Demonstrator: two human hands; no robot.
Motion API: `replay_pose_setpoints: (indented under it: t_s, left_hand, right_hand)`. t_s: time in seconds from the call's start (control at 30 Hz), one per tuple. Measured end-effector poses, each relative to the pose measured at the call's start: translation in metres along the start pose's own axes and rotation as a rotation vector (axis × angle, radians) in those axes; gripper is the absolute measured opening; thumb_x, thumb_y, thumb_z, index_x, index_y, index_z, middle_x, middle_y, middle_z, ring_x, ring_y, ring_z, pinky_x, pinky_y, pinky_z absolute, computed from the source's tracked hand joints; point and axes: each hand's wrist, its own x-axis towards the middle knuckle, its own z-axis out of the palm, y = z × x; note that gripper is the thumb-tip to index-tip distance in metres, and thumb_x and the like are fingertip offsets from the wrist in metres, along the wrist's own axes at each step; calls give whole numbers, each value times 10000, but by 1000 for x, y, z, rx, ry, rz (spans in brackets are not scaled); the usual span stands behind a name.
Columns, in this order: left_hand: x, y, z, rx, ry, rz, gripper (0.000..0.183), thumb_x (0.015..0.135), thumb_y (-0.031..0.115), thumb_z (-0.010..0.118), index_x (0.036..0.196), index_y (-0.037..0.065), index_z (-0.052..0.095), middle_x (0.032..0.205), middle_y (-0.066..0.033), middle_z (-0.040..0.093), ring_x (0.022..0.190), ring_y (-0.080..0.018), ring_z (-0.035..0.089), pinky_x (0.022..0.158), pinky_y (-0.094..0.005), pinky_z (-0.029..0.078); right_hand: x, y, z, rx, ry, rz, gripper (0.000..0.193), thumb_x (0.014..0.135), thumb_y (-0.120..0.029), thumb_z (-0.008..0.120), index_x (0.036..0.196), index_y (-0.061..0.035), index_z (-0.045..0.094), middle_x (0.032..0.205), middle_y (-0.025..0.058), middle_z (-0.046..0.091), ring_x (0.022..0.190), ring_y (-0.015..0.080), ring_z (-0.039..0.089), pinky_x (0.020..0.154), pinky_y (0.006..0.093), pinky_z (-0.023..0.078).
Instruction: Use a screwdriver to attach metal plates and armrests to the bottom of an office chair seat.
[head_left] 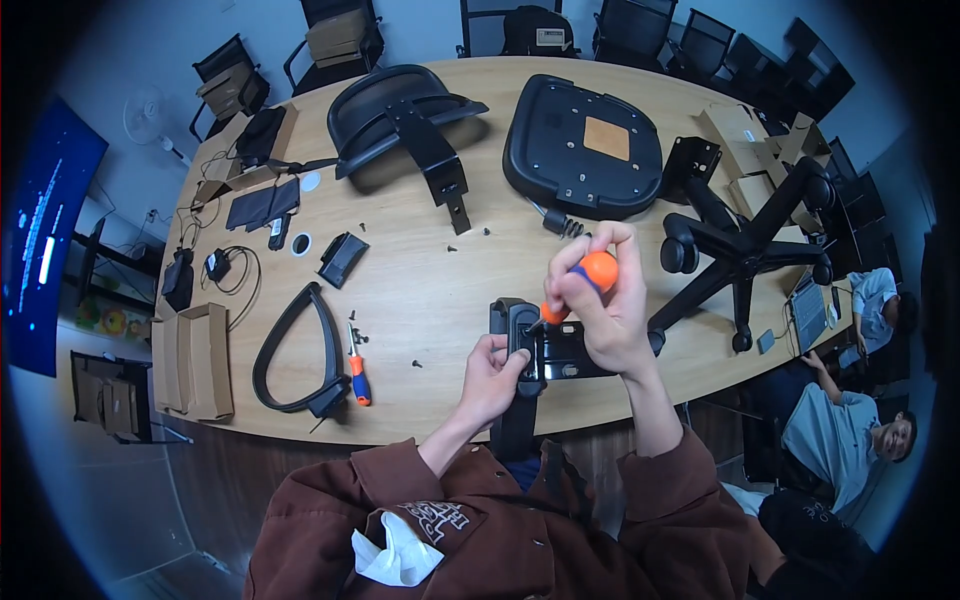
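At the near edge of the table, my left hand [490,382] grips a black chair armrest [513,316], thumb on its mounting end. My right hand [615,320] is wrapped round the handle of an orange-and-blue screwdriver [599,270]. The screwdriver slants down and left, its tip at the armrest's mounting end; whether it sits in a screw is too small to tell. Beside the armrest, under my right hand, lies a glossy black metal bracket [568,366]. A second looped armrest [262,372] lies to the left, with another screwdriver [359,382] next to it.
Farther back are a chair backrest [380,100] and an upturned seat [540,145]. A wheeled chair base [745,255] stands at right. Loose screws [416,363], a small black part [344,259] and an open cardboard box [190,365] lie leftward. Other people [835,440] sit at right.
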Motion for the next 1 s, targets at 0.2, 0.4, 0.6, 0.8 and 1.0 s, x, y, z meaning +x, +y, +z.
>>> replay_pose_setpoints:
  t_s: [0.2, 0.4, 0.6, 0.8, 1.0]
  left_hand:
    - [0, -2, 0, 7, 28, 29, 195, 991, 56, 521, 1129, -49, 430, 800, -190, 686, 642, -265, 719, 570, -356, 617]
    - [-4, 3, 3, -7, 39, 4, 228, 966, 23, 563, 1115, -60, 411, 859, -165, 682, 680, -194, 697, 590, -322, 601]
    - [-3, -1, 4, 12, 21, 15, 247, 958, 22, 579, 1129, -54, 418, 881, -153, 685, 718, -159, 689, 627, -295, 595]
    - [-3, -11, 7, 4, -3, 48, 262, 950, 28, 600, 1137, -48, 433, 925, -143, 689, 787, -151, 687, 694, -280, 577]
    - [-6, -22, 17, 1, -32, 66, 251, 941, 18, 613, 1117, -39, 443, 922, -124, 696, 796, -123, 679, 693, -267, 562]
  right_hand:
    - [5, -8, 2, 18, -52, -8, 416, 1051, -366, 446, 1281, -20, 456, 1182, 134, 554, 1026, 154, 581, 892, 327, 489]
    - [7, -2, 3, -16, 30, -146, 374, 874, 18, 715, 1108, -44, 429, 1006, 119, 642, 811, 144, 661, 789, 295, 541]
    - [-2, -3, 8, 287, 99, -131, 499, 989, -343, 586, 1307, -116, 276, 995, 105, 540, 810, 134, 564, 751, 311, 493]
    - [-24, -30, 1, -43, 122, -15, 389, 932, -180, 652, 1225, 13, 482, 1253, 202, 543, 1066, 237, 619, 943, 376, 497]
    - [-37, -15, -4, 54, 197, -180, 477, 854, 54, 702, 1194, -63, 388, 1031, 156, 600, 880, 207, 663, 810, 341, 560]
